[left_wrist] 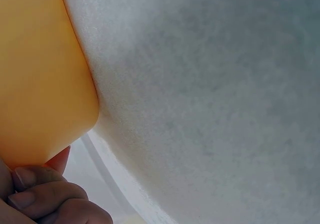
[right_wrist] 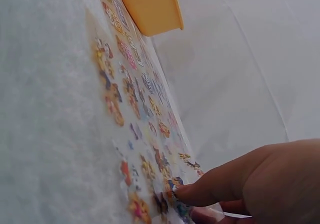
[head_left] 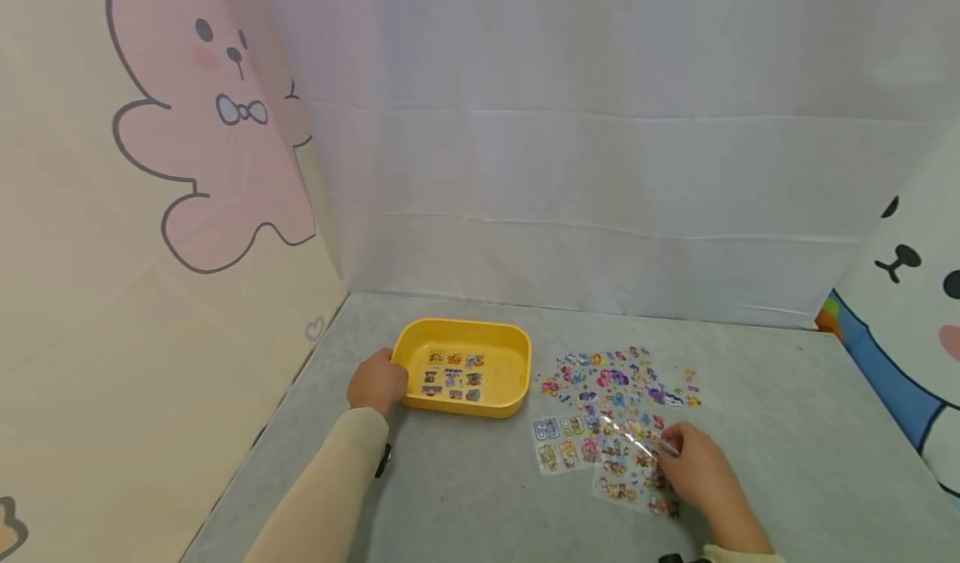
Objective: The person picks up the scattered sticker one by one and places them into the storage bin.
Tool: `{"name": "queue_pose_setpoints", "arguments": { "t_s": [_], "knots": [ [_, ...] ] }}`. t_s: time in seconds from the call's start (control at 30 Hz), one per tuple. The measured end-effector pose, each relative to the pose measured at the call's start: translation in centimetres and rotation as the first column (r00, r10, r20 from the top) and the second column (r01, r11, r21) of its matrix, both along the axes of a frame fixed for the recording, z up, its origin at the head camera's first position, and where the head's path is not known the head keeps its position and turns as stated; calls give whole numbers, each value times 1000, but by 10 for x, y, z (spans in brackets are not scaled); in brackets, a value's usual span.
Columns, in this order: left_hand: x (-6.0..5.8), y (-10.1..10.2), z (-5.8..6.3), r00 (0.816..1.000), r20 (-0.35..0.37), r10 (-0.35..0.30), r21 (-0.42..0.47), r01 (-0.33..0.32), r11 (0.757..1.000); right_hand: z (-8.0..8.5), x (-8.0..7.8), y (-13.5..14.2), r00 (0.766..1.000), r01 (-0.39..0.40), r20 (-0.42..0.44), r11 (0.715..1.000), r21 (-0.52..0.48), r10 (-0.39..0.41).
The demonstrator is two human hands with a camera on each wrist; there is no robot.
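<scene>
The clear sticker sheet (head_left: 626, 484) at the near right of the sticker group lies right of the middle of the tabletop (head_left: 450, 496); its right side is pinched between thumb and fingers of the right hand (head_left: 701, 467); a bright glare streak crosses its upper part, and small multicoloured figures cover its surface. The left-hand sheet (head_left: 566, 450), printed with larger badge-like designs, lies just beside it, their adjoining edges appearing to overlap; the far stickers (head_left: 577, 379) spread behind both toward the far edge of the tabletop, and their separate sheet borders cannot be told.

The yellow tray (head_left: 465, 409) stands left of the stickers, near the far left corner of the tabletop; the left hand (head_left: 377, 382) grips its left end, fingers curled against the wall; a sheet of small designs (head_left: 453, 377), arranged in three rows, lies on the tray floor.

A dark wristband (head_left: 383, 460) sits at the left cuff of a pale sleeve (head_left: 322, 480); a white curtain (head_left: 600, 171) hangs along the far edge of the tabletop; a pink bear print (head_left: 217, 129) marks the left-hand wall; a white animal print (head_left: 922, 296) shows beyond the right edge.
</scene>
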State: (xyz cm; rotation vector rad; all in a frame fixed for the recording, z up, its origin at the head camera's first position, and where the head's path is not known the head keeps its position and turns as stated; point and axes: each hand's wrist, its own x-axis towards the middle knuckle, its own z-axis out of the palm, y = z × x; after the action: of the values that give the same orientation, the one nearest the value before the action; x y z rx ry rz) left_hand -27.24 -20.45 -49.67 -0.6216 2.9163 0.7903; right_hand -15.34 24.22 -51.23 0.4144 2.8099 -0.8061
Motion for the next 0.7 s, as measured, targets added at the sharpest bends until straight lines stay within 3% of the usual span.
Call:
{"name": "queue_pose_setpoints", "arguments": {
  "t_s": [0.13, 0.37, 0.7],
  "knots": [
    [1, 1, 1, 1000, -7, -1, 4, 1, 1000, 1, 1, -1, 1000, 25, -15, 999, -33, -25],
    [1, 0, 1, 1000, 0, -7, -1, 7, 1000, 3, 3, 4, 997, -29, -77, 996, -84, 23],
    [1, -1, 0, 1000, -7, -14, -9, 14, 1000, 10, 2, 4, 986, -39, -168, 996, -84, 24]
  ]
}}
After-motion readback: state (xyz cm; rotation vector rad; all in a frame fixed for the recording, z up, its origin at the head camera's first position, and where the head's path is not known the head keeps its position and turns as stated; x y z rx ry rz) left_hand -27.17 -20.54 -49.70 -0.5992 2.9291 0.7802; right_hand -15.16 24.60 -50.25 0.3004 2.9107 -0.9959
